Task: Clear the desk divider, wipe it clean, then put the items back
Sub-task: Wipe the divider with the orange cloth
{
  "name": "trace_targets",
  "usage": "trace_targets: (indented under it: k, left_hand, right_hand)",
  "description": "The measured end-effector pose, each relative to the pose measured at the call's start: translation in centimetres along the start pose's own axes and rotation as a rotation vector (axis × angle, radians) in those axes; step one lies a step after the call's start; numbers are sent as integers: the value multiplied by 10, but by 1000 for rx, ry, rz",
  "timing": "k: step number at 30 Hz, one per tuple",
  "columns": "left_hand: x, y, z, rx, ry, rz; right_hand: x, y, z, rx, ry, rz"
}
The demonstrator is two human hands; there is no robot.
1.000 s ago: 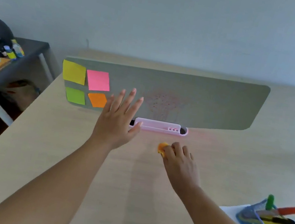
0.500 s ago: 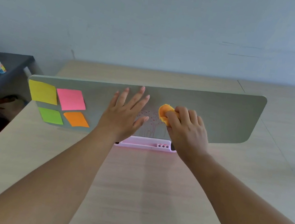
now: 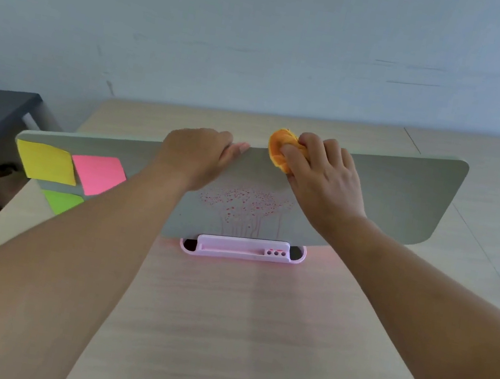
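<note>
While my left hand (image 3: 201,154) curls over the divider's (image 3: 406,199) top edge, my right hand (image 3: 320,174) clutches the cloth (image 3: 277,149) against it; the divider stands upright on the desk (image 3: 218,333), red specks (image 3: 246,202) mid-panel.

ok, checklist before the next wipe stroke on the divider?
1. Divider steadied: left hand grips its top edge. Ok.
2. Cloth in hand: right hand holds the orange cloth against the top edge. Ok.
3. Divider cleared: yellow note, pink note and green note are on it. Not ok.
4. Red spots at the centre unwiped. Not ok.
5. Divider seated in the pink base, as far as it shows. Ok.
6. Cloth damp: cannot tell.
</note>
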State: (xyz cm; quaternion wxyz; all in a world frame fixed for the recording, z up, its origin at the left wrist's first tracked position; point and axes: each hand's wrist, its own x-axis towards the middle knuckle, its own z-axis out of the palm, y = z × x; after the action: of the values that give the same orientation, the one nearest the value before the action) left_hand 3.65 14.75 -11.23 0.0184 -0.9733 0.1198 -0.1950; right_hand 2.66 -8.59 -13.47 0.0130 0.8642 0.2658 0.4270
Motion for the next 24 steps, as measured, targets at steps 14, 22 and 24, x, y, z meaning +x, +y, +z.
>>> trace_targets:
  k: [14,22,24]
  left_hand:
    - [-9,-19,22,16,369,17]
    - [-8,-17,26,41,437,-19]
    - [-8,-16,27,49,460,-35]
  right_hand:
    - [-11,1,41,-94,95,-163]
    - [-17,33,46,-262,85,-414]
    - [-10,24,49,-255,103,-429]
